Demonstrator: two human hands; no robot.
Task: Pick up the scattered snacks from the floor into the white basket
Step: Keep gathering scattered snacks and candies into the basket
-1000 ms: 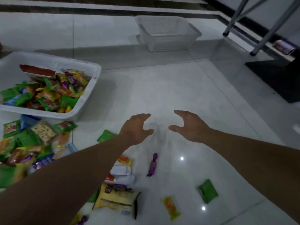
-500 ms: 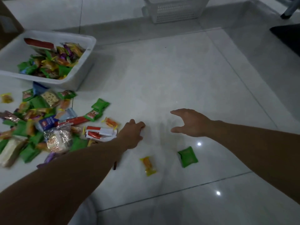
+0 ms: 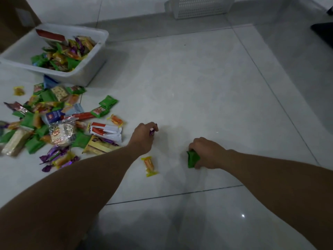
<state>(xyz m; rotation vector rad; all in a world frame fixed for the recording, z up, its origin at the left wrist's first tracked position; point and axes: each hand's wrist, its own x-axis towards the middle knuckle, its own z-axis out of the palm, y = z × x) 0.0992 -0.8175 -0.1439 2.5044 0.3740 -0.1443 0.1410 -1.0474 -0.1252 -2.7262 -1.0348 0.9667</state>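
Both bare arms reach down to the pale tiled floor [image 3: 198, 87]. The left hand [image 3: 144, 137] is curled, its fingertips pinching a small purple candy [image 3: 152, 132] right down at the tile; I can't tell whether the candy is clear of the floor. The right hand [image 3: 207, 153], at about four o'clock from the left one and a little apart from it, has its fingers closed round a green packet [image 3: 193, 158], which is crumpled in the grip and low against the floor. At roughly six o'clock from the left hand, just beside that forearm, a yellow-and-orange sweet [image 3: 149, 166] lies loose on the tile, touched by neither hand. Out at nine o'clock from the left hand sprawls the heap of snacks [image 3: 54, 123]: green packets, purple twists and a clear bag of crackers, with a red-and-white pack [image 3: 106, 130] nearest the wrist. The white basket [image 3: 96, 56] stands at ten o'clock, beyond the heap, partly filled with mixed wrappers, and a red pack leans at its far wall. A slotted bin [image 3: 200, 8] sits at twelve o'clock, cut off by the top edge and well apart from everything else. A brown cardboard box [image 3: 12, 17] shows in the far eleven o'clock corner, just beside the white basket.
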